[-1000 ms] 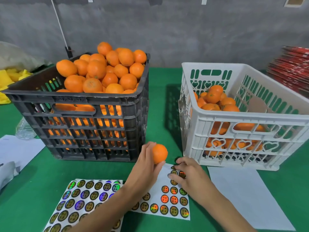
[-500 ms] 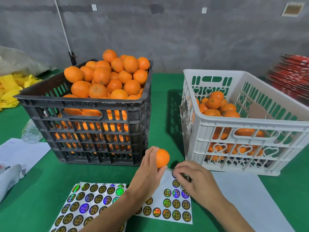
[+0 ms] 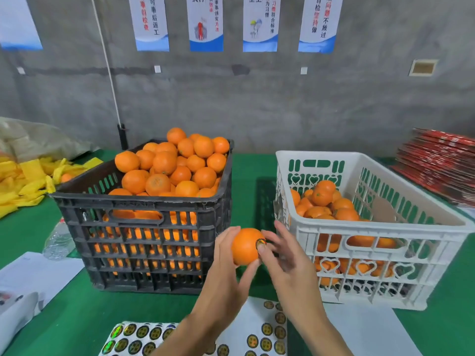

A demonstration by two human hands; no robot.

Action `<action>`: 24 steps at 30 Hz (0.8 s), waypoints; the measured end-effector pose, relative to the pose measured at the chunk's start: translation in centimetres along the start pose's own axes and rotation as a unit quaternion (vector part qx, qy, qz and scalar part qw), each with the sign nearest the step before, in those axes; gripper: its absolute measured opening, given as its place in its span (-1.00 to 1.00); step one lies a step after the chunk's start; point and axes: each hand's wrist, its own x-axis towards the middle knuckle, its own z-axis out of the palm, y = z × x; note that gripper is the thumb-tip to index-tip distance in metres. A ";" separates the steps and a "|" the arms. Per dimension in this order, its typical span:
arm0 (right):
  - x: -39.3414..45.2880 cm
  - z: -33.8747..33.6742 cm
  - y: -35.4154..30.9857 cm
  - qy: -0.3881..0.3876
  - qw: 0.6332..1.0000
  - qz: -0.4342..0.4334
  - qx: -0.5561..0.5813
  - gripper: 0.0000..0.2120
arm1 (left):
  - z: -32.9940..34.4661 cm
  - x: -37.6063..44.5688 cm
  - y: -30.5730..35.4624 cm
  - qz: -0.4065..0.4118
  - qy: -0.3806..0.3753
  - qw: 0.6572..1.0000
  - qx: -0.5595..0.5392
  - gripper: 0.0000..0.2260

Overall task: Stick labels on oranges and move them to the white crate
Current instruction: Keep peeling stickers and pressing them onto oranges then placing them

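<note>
Yellow wrappers point(image 3: 23, 181), loose heap, far left on green table point(image 3: 30, 227); crumpled clear plastic bottle point(image 3: 57, 242) and white papers point(image 3: 33, 276) just in front of them. Black crate point(image 3: 144, 224), left of centre, heaped above the rim with unlabelled oranges point(image 3: 174, 165). Label sheets point(image 3: 144, 339), near edge, rows of round holographic stickers, partly hidden under both forearms. Left hand point(image 3: 226, 268), raised between the two crates, fingers and thumb curled round one orange point(image 3: 245, 246), held clear of the table. Label point(image 3: 261, 243), round, on the right face of that orange. Right hand point(image 3: 290, 263), fingers spread and nearly straight, thumb tip pressing the label against the fruit, nothing gripped. White crate point(image 3: 372, 227), right of centre, heart-shaped cut-outs in its walls, partly filled with oranges piled towards its left side. Blank white sheet point(image 3: 367, 330) in front of it. Stack of red printed sheets point(image 3: 439, 165), far right. Posters point(image 3: 205, 21) with Chinese text on grey wall behind.
</note>
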 end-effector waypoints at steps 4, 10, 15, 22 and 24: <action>1.7 -1.0 -5.0 -0.078 0.984 0.048 0.151 -0.48 | -1.2 2.9 3.5 0.053 0.004 0.999 -0.010 -0.40; 5.2 -2.6 -9.3 0.012 0.993 -0.092 0.076 -0.59 | -1.3 9.0 6.9 0.121 -0.047 0.988 0.090 -0.37; 8.4 -5.0 -8.4 0.138 0.901 -0.188 -0.366 -0.60 | -1.7 12.4 7.9 0.139 -0.045 0.960 0.240 -0.46; 10.3 -6.0 -4.8 0.124 0.898 -0.175 -0.384 -0.62 | -6.9 16.9 5.6 -0.023 -0.062 0.943 0.326 -0.71; 10.4 -4.8 -4.9 0.119 0.900 -0.200 -0.370 -0.66 | -8.8 18.5 4.5 -0.132 -0.116 0.922 0.345 -0.79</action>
